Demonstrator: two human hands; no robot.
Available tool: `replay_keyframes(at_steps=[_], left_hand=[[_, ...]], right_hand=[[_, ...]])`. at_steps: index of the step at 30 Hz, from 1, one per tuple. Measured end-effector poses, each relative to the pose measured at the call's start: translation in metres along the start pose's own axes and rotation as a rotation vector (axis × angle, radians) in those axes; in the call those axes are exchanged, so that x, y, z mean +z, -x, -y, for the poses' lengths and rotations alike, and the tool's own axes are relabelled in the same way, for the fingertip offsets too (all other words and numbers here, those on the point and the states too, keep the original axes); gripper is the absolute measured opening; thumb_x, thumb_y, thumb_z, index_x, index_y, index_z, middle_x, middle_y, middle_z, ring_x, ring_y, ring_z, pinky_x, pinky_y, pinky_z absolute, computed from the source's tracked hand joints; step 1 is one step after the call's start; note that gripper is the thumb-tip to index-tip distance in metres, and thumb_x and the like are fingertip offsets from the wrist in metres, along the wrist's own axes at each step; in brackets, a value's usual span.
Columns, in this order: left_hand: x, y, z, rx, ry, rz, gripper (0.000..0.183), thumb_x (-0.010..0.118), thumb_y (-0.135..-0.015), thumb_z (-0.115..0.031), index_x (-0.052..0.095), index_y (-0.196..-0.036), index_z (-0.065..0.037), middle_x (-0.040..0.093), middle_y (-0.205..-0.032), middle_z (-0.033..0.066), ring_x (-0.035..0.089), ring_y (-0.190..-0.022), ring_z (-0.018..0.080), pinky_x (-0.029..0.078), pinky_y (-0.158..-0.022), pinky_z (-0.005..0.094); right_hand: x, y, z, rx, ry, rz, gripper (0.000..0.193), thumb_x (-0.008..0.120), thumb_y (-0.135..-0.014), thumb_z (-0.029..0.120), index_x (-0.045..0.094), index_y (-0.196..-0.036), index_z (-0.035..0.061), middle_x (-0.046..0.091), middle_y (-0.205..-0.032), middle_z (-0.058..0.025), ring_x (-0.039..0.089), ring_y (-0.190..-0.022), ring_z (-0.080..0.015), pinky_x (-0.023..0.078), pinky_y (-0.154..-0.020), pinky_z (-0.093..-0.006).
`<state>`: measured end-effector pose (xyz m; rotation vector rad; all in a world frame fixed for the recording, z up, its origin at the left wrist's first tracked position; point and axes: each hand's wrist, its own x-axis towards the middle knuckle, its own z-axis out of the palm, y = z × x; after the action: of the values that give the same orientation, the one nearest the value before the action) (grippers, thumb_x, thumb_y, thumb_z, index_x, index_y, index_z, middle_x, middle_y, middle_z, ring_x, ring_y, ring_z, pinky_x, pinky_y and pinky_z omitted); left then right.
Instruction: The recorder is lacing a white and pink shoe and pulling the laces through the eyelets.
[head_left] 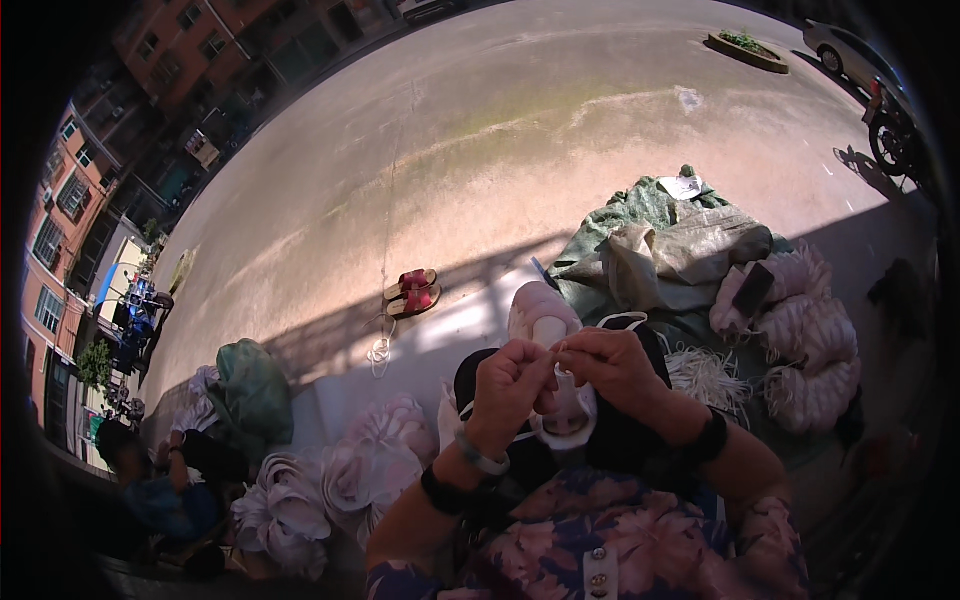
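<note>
Over my lap my two hands meet, fingertips pinched together. My left hand [512,388] is closed at the edge of a pale white shoe upper [568,418]. Just right of it, my right hand [612,368] pinches a thin white lace; a lace loop [627,317] curves out behind that hand. The exact spot between the fingertips is hidden. Past my hands lies a stack of pale pink uppers [540,306]. A heap of loose white laces [712,376] sits right of my right hand.
Bundled pale uppers [815,340] lie at right, with a dark phone-like object [753,289] on them. A green sack [650,240] stands ahead. More uppers [365,470] and another green sack [252,395] are at left, near a seated person [165,490]. Red sandals [412,292] lie ahead.
</note>
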<state>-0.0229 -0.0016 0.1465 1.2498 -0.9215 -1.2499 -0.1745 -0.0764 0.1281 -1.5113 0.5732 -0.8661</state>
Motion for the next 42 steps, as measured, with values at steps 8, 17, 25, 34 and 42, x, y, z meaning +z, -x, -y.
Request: replay_keyframes(at_steps=[8, 17, 25, 34, 42], left_hand=[[-0.007, -0.005, 0.012, -0.021, -0.029, 0.022, 0.013, 0.055, -0.092, -0.015, 0.056, -0.085, -0.003, 0.057, -0.065, 0.0020, 0.051, -0.048, 0.0058, 0.042, -0.043, 0.0183], [-0.011, -0.003, 0.018, -0.054, -0.024, 0.062, 0.010, 0.052, -0.090, -0.010, 0.056, -0.084, -0.003, 0.058, -0.066, 0.0022, 0.052, -0.049, 0.0061, 0.043, -0.045, 0.0188], [-0.003, 0.000, 0.023, -0.060, -0.011, 0.038, 0.009, 0.057, -0.086, -0.010, 0.055, -0.082, -0.002, 0.058, -0.064, 0.0021, 0.052, -0.048, 0.0060, 0.042, -0.043, 0.0195], [0.034, -0.008, 0.036, 0.663, -0.574, 0.068, 0.049, 0.055, -0.082, -0.004, 0.039, -0.128, -0.002, 0.056, -0.081, 0.0029, 0.054, -0.074, 0.0092, 0.042, -0.070, 0.0235], [0.022, 0.024, 0.031, 0.071, -0.352, 0.598, 0.020, 0.054, -0.091, -0.014, 0.054, -0.107, -0.004, 0.049, -0.061, 0.0054, 0.053, -0.057, 0.0153, 0.041, -0.061, 0.0287]], right_hand=[[0.003, 0.001, -0.007, 0.145, -0.078, 0.063, 0.020, 0.061, -0.089, 0.016, 0.068, -0.090, -0.0024, 0.061, -0.067, -0.0003, 0.054, -0.059, -0.0035, 0.044, -0.052, -0.0198], [0.001, 0.004, -0.007, 0.195, -0.013, 0.131, 0.018, 0.059, -0.090, 0.011, 0.067, -0.095, -0.0051, 0.065, -0.074, -0.0027, 0.058, -0.061, -0.0047, 0.047, -0.055, -0.0198], [0.002, 0.012, -0.010, 0.223, -0.095, 0.080, 0.018, 0.060, -0.089, 0.013, 0.067, -0.084, -0.0020, 0.062, -0.066, 0.0005, 0.057, -0.058, -0.0027, 0.045, -0.049, -0.0196], [-0.013, 0.027, 0.011, -0.266, 0.398, -0.033, 0.008, 0.064, -0.083, 0.005, 0.064, -0.084, -0.0031, 0.062, -0.068, -0.0086, 0.059, -0.058, -0.0120, 0.045, -0.050, -0.0254], [-0.155, 0.012, -0.009, -0.144, 0.285, -0.613, 0.016, 0.052, -0.095, 0.014, 0.060, -0.088, 0.0023, 0.051, -0.067, 0.0041, 0.040, -0.056, -0.0020, 0.033, -0.049, -0.0172]])
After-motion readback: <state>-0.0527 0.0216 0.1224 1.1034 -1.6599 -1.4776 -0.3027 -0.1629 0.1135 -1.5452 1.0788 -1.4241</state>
